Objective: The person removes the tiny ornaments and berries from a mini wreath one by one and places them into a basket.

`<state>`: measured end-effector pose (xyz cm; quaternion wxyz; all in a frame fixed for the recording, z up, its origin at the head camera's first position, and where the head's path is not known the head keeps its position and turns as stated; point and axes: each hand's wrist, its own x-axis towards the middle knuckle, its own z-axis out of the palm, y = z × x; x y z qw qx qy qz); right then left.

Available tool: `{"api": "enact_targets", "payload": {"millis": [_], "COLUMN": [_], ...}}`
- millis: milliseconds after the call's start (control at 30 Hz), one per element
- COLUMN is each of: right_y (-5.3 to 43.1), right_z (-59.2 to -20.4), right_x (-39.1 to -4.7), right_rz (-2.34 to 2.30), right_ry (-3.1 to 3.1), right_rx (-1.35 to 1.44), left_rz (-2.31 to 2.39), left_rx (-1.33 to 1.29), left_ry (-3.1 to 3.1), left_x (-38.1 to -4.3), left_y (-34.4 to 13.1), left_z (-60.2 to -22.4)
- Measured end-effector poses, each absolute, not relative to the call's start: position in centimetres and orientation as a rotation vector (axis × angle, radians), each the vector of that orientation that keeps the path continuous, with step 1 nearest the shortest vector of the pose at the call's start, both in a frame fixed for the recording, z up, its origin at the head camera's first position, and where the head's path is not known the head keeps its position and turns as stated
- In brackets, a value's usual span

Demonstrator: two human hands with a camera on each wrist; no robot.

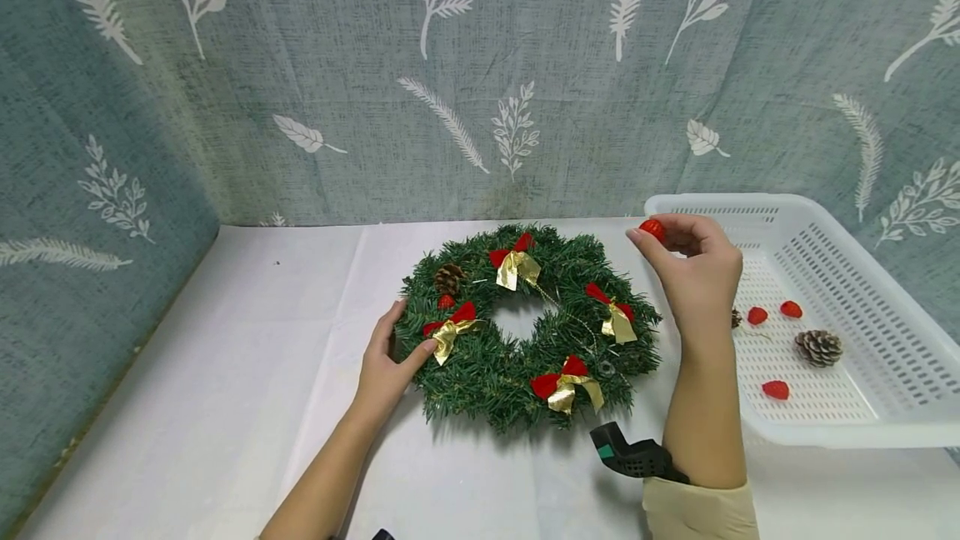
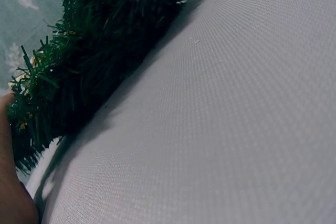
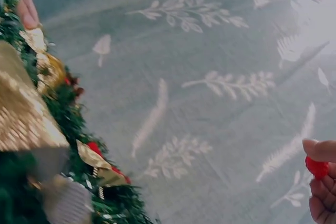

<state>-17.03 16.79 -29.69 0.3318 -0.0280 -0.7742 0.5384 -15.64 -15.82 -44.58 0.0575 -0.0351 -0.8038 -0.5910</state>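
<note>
A green Christmas wreath (image 1: 480, 382) lies on the white table, trimmed with several red-and-gold bows (image 1: 566, 386), one pinecone (image 1: 449, 279) and a small red berry (image 1: 446, 302) at its upper left. My left hand (image 1: 390, 369) holds the wreath's left edge, thumb on top near a bow and fingers along the outer side. Between thumb and fingertips, my right hand (image 1: 693, 269) pinches another red berry (image 1: 652, 229), raised beside the basket's near left corner region, right of the wreath. The right wrist view also has this pinched berry (image 3: 316, 167) at its right edge.
A white plastic basket (image 1: 892, 340) stands at the right, partly behind my right forearm. Inside it lie several red berries (image 1: 776, 390) and pinecones (image 1: 818, 347). A leaf-patterned grey-green cloth (image 1: 360, 182) hangs behind and at the left of the table (image 1: 225, 357).
</note>
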Motion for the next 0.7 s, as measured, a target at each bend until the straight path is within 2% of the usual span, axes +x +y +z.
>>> {"api": "enact_targets", "payload": {"millis": [233,700], "right_y": [18.7,21.7], "right_z": [-29.5,-29.5], "right_x": [-16.7,-16.3], "right_rz": [1.422,1.503], "right_ry": [-1.94,-1.774], "right_rx": [-0.247,-0.42], "left_rz": [-1.783,-1.806], "left_rx": [-0.105,-0.112], "left_ry": [-2.446,-2.433], "left_x": [-15.7,-15.6], "left_y": [-15.9,-15.8], "left_z": [-44.7,-44.6]}}
